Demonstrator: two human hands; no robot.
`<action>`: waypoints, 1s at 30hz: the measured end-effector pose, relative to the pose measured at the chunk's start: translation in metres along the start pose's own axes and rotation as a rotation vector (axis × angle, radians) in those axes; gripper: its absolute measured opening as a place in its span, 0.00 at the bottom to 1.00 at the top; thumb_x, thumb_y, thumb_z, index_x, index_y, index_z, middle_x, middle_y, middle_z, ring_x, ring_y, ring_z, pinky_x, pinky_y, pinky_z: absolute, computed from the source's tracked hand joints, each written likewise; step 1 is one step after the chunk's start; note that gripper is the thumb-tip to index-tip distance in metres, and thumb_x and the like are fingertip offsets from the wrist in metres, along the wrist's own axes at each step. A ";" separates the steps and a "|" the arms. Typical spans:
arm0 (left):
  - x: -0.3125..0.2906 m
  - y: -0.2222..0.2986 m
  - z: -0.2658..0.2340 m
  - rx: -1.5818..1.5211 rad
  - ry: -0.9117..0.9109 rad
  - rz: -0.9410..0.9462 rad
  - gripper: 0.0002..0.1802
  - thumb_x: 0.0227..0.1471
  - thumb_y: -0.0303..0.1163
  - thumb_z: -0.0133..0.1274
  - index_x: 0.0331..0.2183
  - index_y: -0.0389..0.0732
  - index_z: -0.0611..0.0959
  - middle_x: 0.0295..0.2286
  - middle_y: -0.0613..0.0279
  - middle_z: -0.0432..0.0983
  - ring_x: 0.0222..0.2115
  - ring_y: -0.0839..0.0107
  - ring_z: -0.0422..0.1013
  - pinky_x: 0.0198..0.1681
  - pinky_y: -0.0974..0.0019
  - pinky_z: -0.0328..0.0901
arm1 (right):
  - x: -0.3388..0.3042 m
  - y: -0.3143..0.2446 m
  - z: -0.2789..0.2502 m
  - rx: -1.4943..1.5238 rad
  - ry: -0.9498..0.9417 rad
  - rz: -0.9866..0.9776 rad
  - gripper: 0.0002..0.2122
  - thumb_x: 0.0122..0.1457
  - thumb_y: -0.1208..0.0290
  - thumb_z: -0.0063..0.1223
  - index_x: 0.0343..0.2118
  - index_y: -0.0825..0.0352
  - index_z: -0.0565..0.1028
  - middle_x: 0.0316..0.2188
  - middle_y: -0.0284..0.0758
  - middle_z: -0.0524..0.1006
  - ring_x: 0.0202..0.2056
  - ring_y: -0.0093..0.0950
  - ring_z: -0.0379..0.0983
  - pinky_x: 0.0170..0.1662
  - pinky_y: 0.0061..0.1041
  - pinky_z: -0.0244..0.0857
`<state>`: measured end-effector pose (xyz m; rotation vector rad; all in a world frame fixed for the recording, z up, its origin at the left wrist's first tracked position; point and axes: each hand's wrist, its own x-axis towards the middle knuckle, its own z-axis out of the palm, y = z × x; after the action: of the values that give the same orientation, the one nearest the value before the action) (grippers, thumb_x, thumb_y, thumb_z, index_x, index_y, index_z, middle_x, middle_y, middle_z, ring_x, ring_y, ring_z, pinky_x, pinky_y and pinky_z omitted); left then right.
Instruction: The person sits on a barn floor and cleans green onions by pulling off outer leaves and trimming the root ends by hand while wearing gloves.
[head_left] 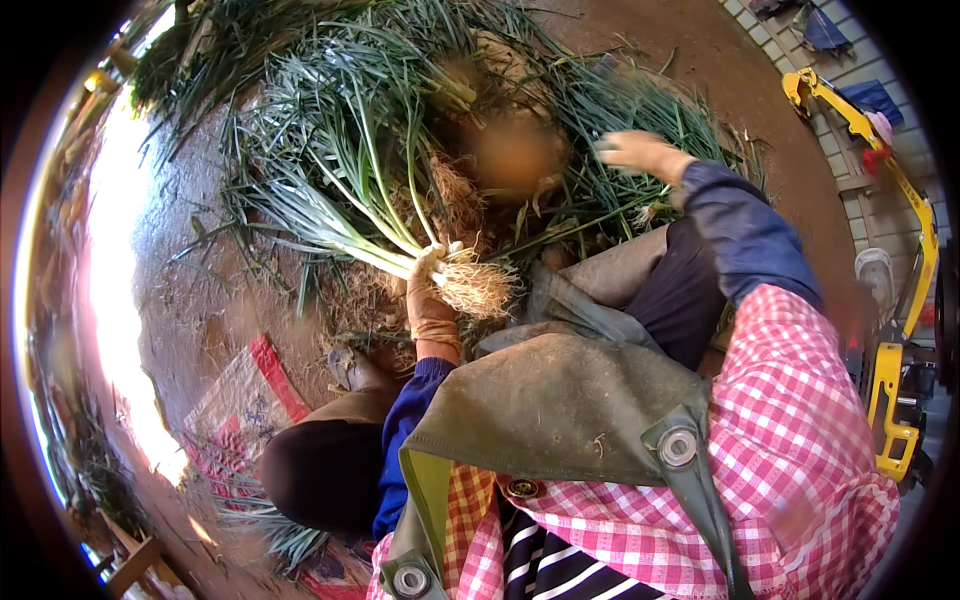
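Note:
My left hand [430, 305], in a soiled brown glove, grips a bunch of green onions [345, 215] just above its pale tangled roots [475, 285]; the long green leaves fan up and to the left. My right hand [645, 152], also gloved and blurred, reaches out over the big pile of green onions [600, 110] lying on the dirt ground, its fingers spread and nothing visibly in them. I wear a blue sleeve, a pink checked shirt and a green apron [560, 410].
More onion heaps [210, 50] lie at the top left. A clear plastic sack with red print [240, 410] lies on the ground at the lower left. A small yellow excavator [900, 300] stands at the right by a wall.

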<state>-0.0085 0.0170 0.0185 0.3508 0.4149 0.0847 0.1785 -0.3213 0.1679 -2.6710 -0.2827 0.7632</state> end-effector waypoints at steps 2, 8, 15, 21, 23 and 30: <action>-0.001 -0.014 0.011 -0.022 -0.017 -0.083 0.12 0.47 0.29 0.53 0.33 0.31 0.76 0.28 0.55 0.75 0.36 0.54 0.73 0.41 0.52 0.69 | 0.031 -0.056 0.037 0.321 -0.250 -0.080 0.26 0.55 0.51 0.47 0.51 0.65 0.66 0.48 0.42 0.70 0.47 0.32 0.69 0.48 0.32 0.65; 0.004 -0.010 -0.009 0.148 0.035 -0.056 0.13 0.46 0.30 0.52 0.34 0.31 0.79 0.27 0.61 0.74 0.26 0.71 0.69 0.37 0.67 0.67 | 0.066 -0.184 0.184 0.718 -0.417 -0.259 0.15 0.55 0.59 0.53 0.36 0.68 0.76 0.29 0.34 0.77 0.32 0.24 0.70 0.40 0.21 0.65; -0.026 0.015 0.038 0.034 0.024 -0.163 0.11 0.46 0.28 0.53 0.33 0.31 0.77 0.27 0.58 0.74 0.30 0.65 0.72 0.37 0.63 0.70 | 0.102 -0.129 0.112 0.932 0.451 -0.421 0.10 0.60 0.69 0.43 0.28 0.70 0.71 0.20 0.34 0.75 0.22 0.27 0.72 0.24 0.26 0.67; -0.012 0.034 0.009 0.606 0.134 -0.069 0.07 0.44 0.23 0.54 0.29 0.31 0.77 0.20 0.59 0.74 0.15 0.72 0.67 0.19 0.76 0.63 | 0.066 -0.169 0.057 0.514 0.285 -0.220 0.12 0.61 0.60 0.41 0.35 0.64 0.73 0.22 0.31 0.74 0.19 0.21 0.67 0.22 0.23 0.63; -0.016 0.029 0.022 0.472 0.282 -0.068 0.09 0.44 0.24 0.54 0.31 0.33 0.77 0.19 0.61 0.72 0.16 0.73 0.67 0.19 0.75 0.63 | 0.042 -0.193 0.077 0.416 0.271 -0.351 0.13 0.61 0.59 0.42 0.38 0.62 0.73 0.22 0.31 0.74 0.20 0.22 0.69 0.23 0.23 0.64; -0.019 0.006 0.015 0.153 0.183 -0.016 0.11 0.46 0.31 0.51 0.34 0.36 0.76 0.27 0.59 0.74 0.28 0.65 0.71 0.35 0.65 0.68 | 0.015 -0.202 0.175 -0.529 0.068 -0.647 0.12 0.57 0.61 0.41 0.38 0.59 0.74 0.28 0.37 0.74 0.35 0.33 0.73 0.32 0.31 0.68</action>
<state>-0.0195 0.0151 0.0405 0.4929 0.6072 0.0703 0.0768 -0.0838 0.0987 -2.7648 -1.4102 0.4223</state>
